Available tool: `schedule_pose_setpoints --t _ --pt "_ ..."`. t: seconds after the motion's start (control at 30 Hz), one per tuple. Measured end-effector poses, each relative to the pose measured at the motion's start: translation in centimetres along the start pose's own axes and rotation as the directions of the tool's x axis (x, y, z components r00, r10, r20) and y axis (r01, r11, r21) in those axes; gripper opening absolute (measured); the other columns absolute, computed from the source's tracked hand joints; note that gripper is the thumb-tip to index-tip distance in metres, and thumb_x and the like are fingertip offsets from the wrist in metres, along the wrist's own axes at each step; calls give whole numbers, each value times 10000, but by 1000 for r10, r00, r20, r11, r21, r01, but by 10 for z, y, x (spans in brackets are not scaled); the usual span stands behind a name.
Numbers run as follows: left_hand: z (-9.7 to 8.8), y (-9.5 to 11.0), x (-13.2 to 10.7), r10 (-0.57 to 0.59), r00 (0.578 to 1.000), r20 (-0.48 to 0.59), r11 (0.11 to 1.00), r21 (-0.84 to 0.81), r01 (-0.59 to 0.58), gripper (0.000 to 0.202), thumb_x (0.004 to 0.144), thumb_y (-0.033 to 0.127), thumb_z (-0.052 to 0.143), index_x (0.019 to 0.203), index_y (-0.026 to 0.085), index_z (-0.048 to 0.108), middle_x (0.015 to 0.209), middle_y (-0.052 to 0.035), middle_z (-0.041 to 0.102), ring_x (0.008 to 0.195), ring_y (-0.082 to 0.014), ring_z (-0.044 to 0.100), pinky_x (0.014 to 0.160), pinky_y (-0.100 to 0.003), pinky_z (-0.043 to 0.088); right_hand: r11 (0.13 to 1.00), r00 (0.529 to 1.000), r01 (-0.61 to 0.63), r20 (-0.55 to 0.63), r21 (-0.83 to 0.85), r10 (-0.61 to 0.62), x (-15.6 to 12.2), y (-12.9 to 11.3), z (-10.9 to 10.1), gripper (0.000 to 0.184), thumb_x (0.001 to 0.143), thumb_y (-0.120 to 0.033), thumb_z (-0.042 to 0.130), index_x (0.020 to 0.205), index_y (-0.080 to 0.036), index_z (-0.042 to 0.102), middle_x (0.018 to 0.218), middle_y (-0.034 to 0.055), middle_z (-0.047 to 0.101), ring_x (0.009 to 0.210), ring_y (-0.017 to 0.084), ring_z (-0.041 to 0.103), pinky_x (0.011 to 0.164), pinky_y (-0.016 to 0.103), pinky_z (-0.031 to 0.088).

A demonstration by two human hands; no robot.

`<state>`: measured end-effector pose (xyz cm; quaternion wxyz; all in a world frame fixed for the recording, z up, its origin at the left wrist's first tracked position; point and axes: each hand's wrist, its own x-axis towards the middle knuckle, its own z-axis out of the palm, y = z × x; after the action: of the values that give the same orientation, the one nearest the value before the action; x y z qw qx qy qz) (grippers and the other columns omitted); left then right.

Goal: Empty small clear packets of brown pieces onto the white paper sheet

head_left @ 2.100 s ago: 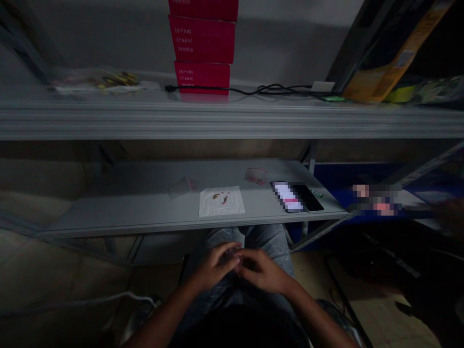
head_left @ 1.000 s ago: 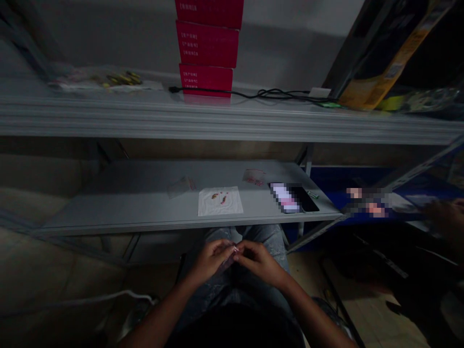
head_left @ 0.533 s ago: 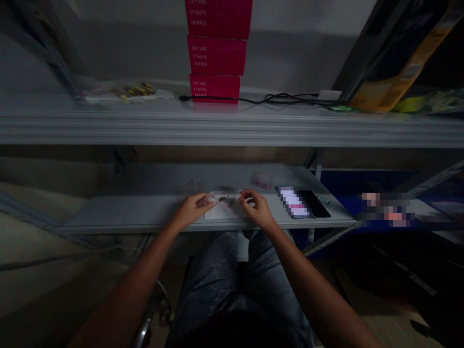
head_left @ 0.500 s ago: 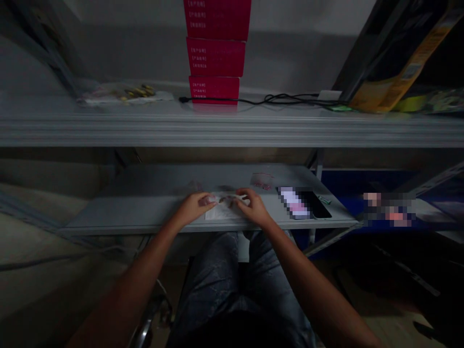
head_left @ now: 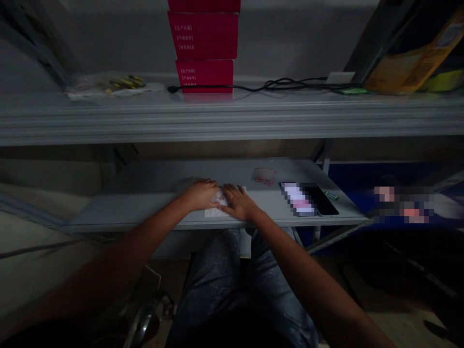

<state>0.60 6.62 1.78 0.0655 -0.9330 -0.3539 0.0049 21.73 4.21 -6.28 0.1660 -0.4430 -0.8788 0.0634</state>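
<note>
1. My left hand (head_left: pixel 200 195) and right hand (head_left: pixel 237 203) lie flat, fingers extended and unclenched, grasping nothing I can make out.
2. Both rest on a white paper sheet (head_left: pixel 214 212) near the front edge of a grey metal shelf (head_left: pixel 145 212).
3. Nearby on that shelf, to the right, are a small clear bag with red print (head_left: pixel 264 176) and a smartphone (head_left: pixel 321 200).
4. On the shelf above stand stacked red cartons (head_left: pixel 203 36).
</note>
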Motion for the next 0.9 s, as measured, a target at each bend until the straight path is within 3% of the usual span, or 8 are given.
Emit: schedule_pose_setpoints --t 0.23,0.4,0.47,0.57,0.67,0.8,0.9 --pt "-1 -4 1 36 999 19 999 26 -37 357 846 449 632 1044 165 718 1077 -139 706 1035 -306 637 942 -410 444 997 1000 -6 27 -71 8 0 0 1 756 993 -690 286 1547 -180 364 1613 147 342 1515 325 243 1218 569 169" --pt "-1 -20 -2 -44 999 -8 971 -236 40 334 835 455 620 1009 188 720 1052 -117 709 1006 -284 644 918 -373 453 999 1000 8 6 -35 -8 0 0 0 749 987 -690 326 1524 -172 400 1598 156 367 1507 339 259 1212 582 169" --pt "-1 -30 -1 -140 990 -26 890 -441 115 316 849 464 588 973 202 715 1035 -99 718 978 -264 651 895 -357 470 1000 1000 13 -3 -19 -13 -1 0 -1 751 986 -688 337 1515 -160 414 1595 170 367 1502 346 267 1208 590 173" --pt "2 -44 1 -332 942 43 574 -783 238 338 897 462 482 949 202 691 982 -98 733 890 -245 666 802 -362 517 1000 1000 9 -6 -11 -9 -2 -1 -2 737 990 -679 340 1510 -162 422 1596 172 364 1500 350 269 1203 601 173" --pt "4 -55 -2 -419 900 120 324 -906 272 453 957 467 324 1009 176 667 901 -126 731 755 -227 666 681 -364 541 1000 1000 4 -11 -4 -4 -2 -2 -4 726 988 -681 344 1504 -178 431 1602 163 356 1497 351 273 1199 600 184" --pt "3 -63 -11 -420 896 142 236 -937 259 533 972 505 253 1019 164 660 858 -142 718 722 -230 667 698 -400 564 1000 1000 0 -9 6 0 -1 -2 -3 735 979 -694 356 1498 -179 438 1604 159 356 1494 357 279 1201 596 189" --pt "1 -66 -16 -409 904 129 286 -922 261 503 979 495 252 1051 175 634 894 -139 708 741 -225 670 709 -398 567 1000 1000 -2 -7 7 2 -1 -1 -2 741 978 -693 362 1495 -168 442 1597 163 366 1494 361 278 1206 600 178"
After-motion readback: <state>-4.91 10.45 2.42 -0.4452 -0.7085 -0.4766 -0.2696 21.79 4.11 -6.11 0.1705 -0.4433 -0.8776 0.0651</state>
